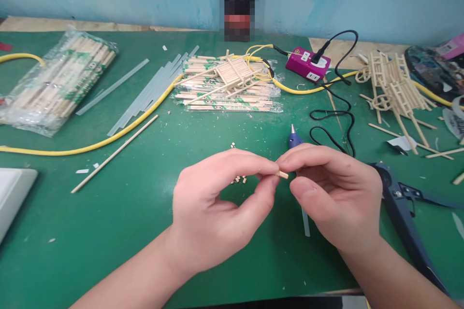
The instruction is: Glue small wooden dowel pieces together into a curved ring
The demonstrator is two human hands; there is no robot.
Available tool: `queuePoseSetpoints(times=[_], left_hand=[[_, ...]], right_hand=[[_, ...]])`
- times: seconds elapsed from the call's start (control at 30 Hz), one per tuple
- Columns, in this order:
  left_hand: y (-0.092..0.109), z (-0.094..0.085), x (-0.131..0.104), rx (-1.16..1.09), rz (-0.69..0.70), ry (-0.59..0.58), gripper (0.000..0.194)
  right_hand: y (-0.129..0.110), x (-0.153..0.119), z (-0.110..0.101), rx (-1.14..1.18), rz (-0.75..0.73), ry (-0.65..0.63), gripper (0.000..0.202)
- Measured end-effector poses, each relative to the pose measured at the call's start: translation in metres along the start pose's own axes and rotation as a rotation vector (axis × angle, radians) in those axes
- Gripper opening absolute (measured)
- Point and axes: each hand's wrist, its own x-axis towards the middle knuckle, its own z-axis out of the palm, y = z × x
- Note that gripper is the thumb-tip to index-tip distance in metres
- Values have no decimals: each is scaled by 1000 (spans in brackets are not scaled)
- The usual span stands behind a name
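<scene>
My left hand (221, 212) is closed in a pinch, thumb and forefinger pressed on a short wooden piece (283, 175), whose end pokes out past my fingertips toward my right hand (340, 195). My right hand is partly open, its forefinger reaching in beside my left fingertips and its thumb apart from the forefinger; I can't tell whether any of its fingers touch the piece. The short wooden piece is in the air between my hands, above the green tabletop (145, 231).

Beyond and partly behind my left hand, tiny cut bits (238, 179) are scattered. A blue glue gun (295, 140) shows its metal nozzle past my right hand, which hides most of it. Right of that hand lies a dark cutter (402, 212). Off to my left a long thin stick (114, 154) lies slanted, with a yellow cable (94, 147) curving beyond it and translucent glue sticks (145, 94) farther back.

Farther out, a small wooden model (234, 75) rests on wrapped chopsticks (232, 105). A magenta power strip (308, 64) is right of them, and more wooden frames with wheels (395, 84) are heaped at far right. At far left lies a large plastic-wrapped bundle (54, 84).
</scene>
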Motion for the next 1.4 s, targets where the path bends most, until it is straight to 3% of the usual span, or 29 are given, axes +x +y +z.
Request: queuePoseSetpoints(times=[1.4], left_hand=[[-2, 2, -3, 42, -16, -14, 38]], right_hand=[[-1, -2, 1, -51, -7, -20, 27]])
